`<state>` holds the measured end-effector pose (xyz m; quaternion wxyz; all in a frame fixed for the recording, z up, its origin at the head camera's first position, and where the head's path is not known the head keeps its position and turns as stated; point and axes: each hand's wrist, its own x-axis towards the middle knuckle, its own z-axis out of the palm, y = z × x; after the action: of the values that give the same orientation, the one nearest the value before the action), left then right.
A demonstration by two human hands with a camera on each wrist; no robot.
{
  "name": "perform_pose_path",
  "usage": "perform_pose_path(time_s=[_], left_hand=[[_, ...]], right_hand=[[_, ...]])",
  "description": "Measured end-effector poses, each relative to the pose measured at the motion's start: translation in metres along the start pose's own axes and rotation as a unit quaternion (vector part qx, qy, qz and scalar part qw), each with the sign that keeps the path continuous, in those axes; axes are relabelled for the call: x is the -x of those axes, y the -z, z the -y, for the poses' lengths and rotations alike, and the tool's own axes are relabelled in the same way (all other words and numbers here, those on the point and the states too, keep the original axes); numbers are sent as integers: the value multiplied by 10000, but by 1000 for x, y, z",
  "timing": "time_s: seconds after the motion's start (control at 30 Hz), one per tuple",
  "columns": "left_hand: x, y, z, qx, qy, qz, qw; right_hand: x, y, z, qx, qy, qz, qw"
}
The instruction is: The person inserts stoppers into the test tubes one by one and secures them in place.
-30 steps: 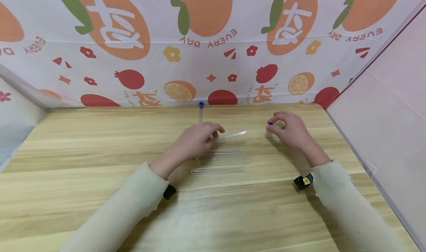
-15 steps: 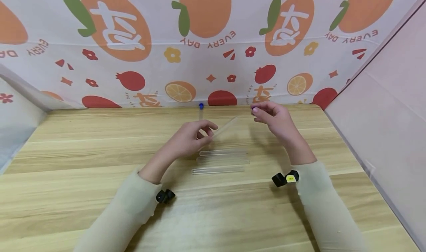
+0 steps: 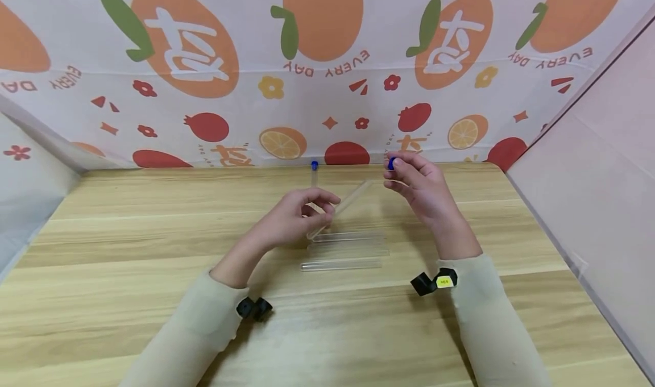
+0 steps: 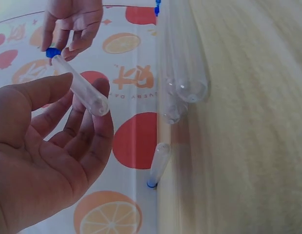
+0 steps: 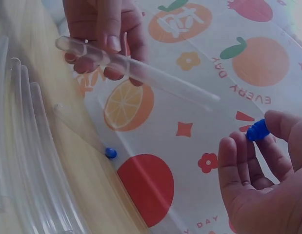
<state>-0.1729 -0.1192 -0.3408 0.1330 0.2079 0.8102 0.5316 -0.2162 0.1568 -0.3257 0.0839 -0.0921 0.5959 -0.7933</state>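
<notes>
My left hand (image 3: 297,216) pinches a clear test tube (image 5: 141,73) between thumb and fingers near its rounded end. The tube slants up and to the right, its open end toward my right hand. My right hand (image 3: 422,191) holds a small blue stopper (image 5: 258,130) between thumb and fingertips. In the right wrist view a gap separates stopper and tube mouth. Below my left hand, several clear test tubes (image 3: 343,265) lie side by side on the table. Behind it lies another tube with a blue stopper (image 3: 314,165) in its end, partly hidden by the hand.
The wooden table (image 3: 153,296) ends at a white fruit-print cloth (image 3: 245,40) hung behind its far edge. A pale panel (image 3: 604,165) borders the right side. Small black cameras (image 3: 254,308) are strapped at both wrists.
My right hand has moved left and away from me with the blue stopper, closer to the tube. My left hand has raised the tube and turned it to a steeper slant.
</notes>
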Motion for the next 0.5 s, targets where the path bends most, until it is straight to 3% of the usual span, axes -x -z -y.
perform_pose_path(time_s=[0.2,0.5], left_hand=[[2,0,-3,137,75,18,9999],[3,0,-3,474,30,194,9987]], right_hand=[[1,0,-2,-299,-107,-308,9990],[3,-5,-1,-651,-68,-160,9977]])
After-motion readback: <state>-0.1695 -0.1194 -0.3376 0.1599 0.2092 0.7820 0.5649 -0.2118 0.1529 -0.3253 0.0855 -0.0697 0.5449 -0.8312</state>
